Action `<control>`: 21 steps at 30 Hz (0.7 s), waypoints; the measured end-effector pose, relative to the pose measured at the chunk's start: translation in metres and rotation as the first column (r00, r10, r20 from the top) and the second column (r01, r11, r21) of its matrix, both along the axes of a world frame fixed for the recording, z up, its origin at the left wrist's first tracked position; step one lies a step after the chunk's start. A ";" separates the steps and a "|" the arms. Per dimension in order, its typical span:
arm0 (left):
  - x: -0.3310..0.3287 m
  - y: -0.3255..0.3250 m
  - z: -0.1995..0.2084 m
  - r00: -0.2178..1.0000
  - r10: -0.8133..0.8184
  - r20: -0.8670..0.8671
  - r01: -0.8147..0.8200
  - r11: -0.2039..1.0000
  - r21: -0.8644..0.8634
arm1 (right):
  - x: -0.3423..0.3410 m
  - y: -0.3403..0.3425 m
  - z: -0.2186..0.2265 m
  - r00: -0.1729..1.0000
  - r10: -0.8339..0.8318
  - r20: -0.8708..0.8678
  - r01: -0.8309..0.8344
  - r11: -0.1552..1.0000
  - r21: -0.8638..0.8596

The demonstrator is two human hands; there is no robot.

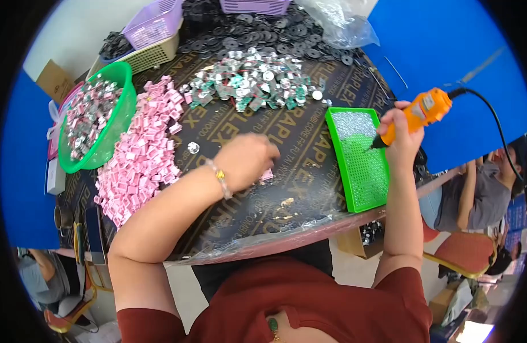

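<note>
My right hand (402, 137) grips an orange electric screwdriver (426, 110), its dark tip pointing down over the green tray (351, 194). Small silvery screws (355, 123) lie heaped at the tray's far end, with more scattered over its perforated bottom. My left hand (247, 159) is low over the middle of the table, its fingers curled and slightly blurred. A pink plastic part (267, 174) pokes out from under these fingers, partly hidden by them. Left of that hand, a small round silvery-white piece (193, 147) lies alone on the tabletop.
Pink plastic parts (140, 154) are heaped at the left, beside a green basket (126, 86) of assembled pieces. Farther back lie silvery-green components (252, 77) and black discs (258, 34). Purple baskets (152, 26) and a clear plastic bag (346, 26) stand behind. A black cord (495, 114) trails from the screwdriver.
</note>
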State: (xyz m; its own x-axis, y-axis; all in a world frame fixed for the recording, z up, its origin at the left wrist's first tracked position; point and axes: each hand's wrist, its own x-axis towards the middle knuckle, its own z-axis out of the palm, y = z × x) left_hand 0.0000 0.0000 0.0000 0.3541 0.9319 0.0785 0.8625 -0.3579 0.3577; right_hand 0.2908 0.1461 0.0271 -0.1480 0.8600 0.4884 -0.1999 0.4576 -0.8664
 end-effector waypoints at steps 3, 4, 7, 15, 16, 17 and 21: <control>-0.008 0.047 -0.018 0.956 0.284 -0.074 -0.247 0.914 0.321 | 0.001 0.012 0.005 0.999 0.021 0.028 -0.021 1.000 0.012; -0.011 0.056 -0.016 0.930 0.355 -0.097 -0.296 0.878 0.376 | 0.000 0.013 0.003 0.999 0.031 0.036 -0.031 0.999 0.009; -0.020 0.078 -0.022 0.871 0.471 -0.141 -0.391 0.838 0.380 | 0.001 0.016 -0.007 0.999 0.011 0.051 -0.012 1.000 0.020; -0.029 0.084 -0.031 0.886 0.453 -0.096 -0.362 0.808 0.464 | 0.008 0.024 -0.016 1.000 -0.013 0.021 0.012 0.999 0.046; -0.028 0.080 -0.024 0.894 0.443 -0.061 -0.369 0.809 0.458 | 0.009 0.025 -0.017 1.000 -0.018 0.022 0.017 0.999 0.046; -0.026 0.077 -0.018 0.882 0.471 0.013 -0.427 0.787 0.446 | 0.010 0.026 -0.017 1.000 -0.016 0.025 0.015 0.998 0.054; -0.050 0.054 -0.003 0.790 0.451 0.416 -0.586 0.755 0.294 | 0.006 0.025 -0.016 1.000 -0.016 0.008 0.015 0.999 0.050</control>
State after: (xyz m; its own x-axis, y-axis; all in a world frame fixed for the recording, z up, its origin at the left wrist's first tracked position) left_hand -0.0503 0.0538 -0.0031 -0.2806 0.8259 0.4890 0.8261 -0.0516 0.5612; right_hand 0.2965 0.1708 0.0115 -0.1388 0.8369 0.5295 -0.1855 0.5032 -0.8440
